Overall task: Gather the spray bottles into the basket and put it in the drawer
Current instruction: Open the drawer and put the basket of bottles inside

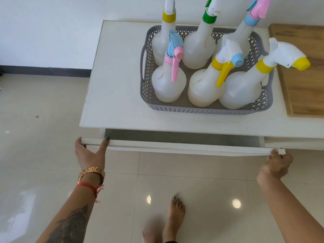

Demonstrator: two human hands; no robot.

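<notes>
Left hand (89,153) clamps the drawer front (184,146) at its left end, thumb over the top edge. Right hand (277,163) grips the right end, fingers curled under. Hands wide apart, drawer open a bit. Grey basket (201,109) sits up on the white cabinet top (114,85) w/ six spray bottles (168,85) upright inside. Wooden board (305,85) to the basket's right.
</notes>
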